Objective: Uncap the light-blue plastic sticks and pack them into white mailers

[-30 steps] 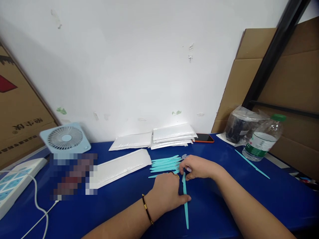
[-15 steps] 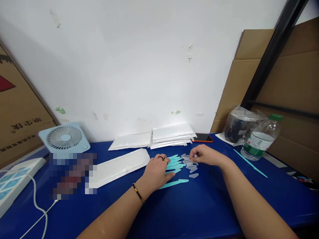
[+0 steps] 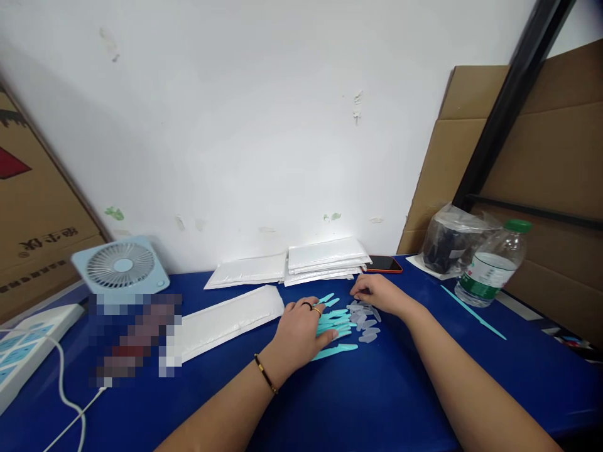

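My left hand (image 3: 299,333), with rings and a bracelet, rests palm down over a cluster of teal eyebrow razors (image 3: 338,328), fingers spread and covering their left ends. One more razor (image 3: 340,349) lies nearer me, below the thumb. Right beside the razor tips is a loose pile of small translucent blade caps (image 3: 365,321). At the pile's far edge my right hand (image 3: 384,294) has its thumb and fingers pinched together. Whatever is between those fingertips is too small to make out. A separate teal razor (image 3: 473,312) lies apart on the right.
White padded mailers (image 3: 327,256) are stacked against the wall, with another mailer (image 3: 230,320) to the left. A phone (image 3: 385,264), bagged dark item (image 3: 443,245) and water bottle (image 3: 492,267) stand right. A fan (image 3: 123,267) and power strip (image 3: 31,348) are at left.
My right hand has shifted slightly left, to the far side of the caps. Under my left hand the razors are pushed closer together, and the caps lie differently.
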Available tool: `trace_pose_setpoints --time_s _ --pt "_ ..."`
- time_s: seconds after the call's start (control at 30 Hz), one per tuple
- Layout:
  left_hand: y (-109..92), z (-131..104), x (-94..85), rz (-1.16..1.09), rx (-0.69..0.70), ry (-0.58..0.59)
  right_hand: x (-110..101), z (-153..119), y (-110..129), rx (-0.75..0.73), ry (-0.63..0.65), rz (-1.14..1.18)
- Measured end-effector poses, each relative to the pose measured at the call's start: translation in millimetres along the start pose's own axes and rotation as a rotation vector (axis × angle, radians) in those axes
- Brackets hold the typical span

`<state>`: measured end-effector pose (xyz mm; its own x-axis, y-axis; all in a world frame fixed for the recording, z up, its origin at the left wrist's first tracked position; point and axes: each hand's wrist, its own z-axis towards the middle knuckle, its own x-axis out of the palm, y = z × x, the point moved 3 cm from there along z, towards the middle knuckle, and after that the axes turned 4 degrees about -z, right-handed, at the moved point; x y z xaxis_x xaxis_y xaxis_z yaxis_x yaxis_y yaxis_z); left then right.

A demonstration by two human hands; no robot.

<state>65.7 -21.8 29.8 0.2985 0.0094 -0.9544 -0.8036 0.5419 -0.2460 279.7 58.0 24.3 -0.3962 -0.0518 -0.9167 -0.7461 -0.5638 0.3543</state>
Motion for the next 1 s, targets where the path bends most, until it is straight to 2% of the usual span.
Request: trace_pose_setpoints --time_s 0.17,0.33,0.43,0.63,0.7,0.8,0.93,1.0 --pt "15 8 5.1 0.021 -0.025 0.036 9 6 -11 0.011 0.063 0.039" --pt "29 13 5.4 -0.013 0.010 0.070 11 7 -18 0.071 -0.033 0.018" --pt "38 14 4.5 -0.081 0.032 0.099 11 7 -14 0.019 -0.007 0.083" --pt "39 14 2.7 0.011 0.042 -0.019 10 6 3 -0.118 0.104 0.202" --pt "37 14 4.7 0.029 0.033 -0.011 11 6 2 -0.117 0.117 0.201" --pt "37 14 7.1 -0.002 0.014 0.030 14 9 -9 -0.023 0.071 0.158" --pt "39 15 7.4 -0.083 0.034 0.089 18 16 -29 0.154 -0.090 0.093" --pt "40 15 6.9 -0.113 0.048 0.104 21 19 -32 0.170 -0.124 0.081"
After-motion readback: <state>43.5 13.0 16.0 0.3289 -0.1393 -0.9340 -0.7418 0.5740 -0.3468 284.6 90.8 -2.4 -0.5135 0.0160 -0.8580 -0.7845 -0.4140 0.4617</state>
